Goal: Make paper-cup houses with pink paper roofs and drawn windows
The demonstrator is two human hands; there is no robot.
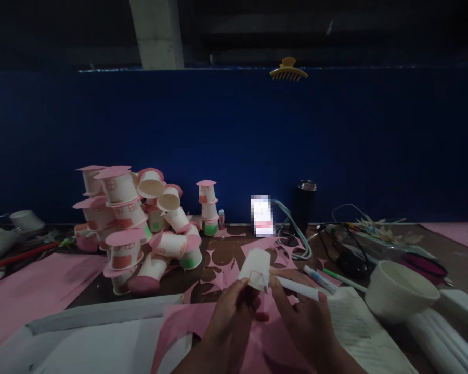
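A small white paper cup (255, 262) is tilted in my left hand (231, 307), whose fingers and thumb close round its lower part. Faint reddish lines are drawn on the cup's near side. My right hand (302, 317) is closed on a white marker (300, 287) with a pink end, its other end pointing at the cup. Whether the tip touches the cup is hidden by my fingers. Beneath both hands lies a pink paper sheet (275, 343) with round cut-outs. Pink paper scraps (224, 275) are scattered just beyond them.
Decorated paper cups (125, 249) with pink discs are piled at left, beside a smaller stack (208, 210). A lit, blurred phone screen (262, 215), a dark bottle (303, 208) and cables (304, 244) stand behind. A large cream cup (386, 296) is at right; a white box (101, 322) lies front left.
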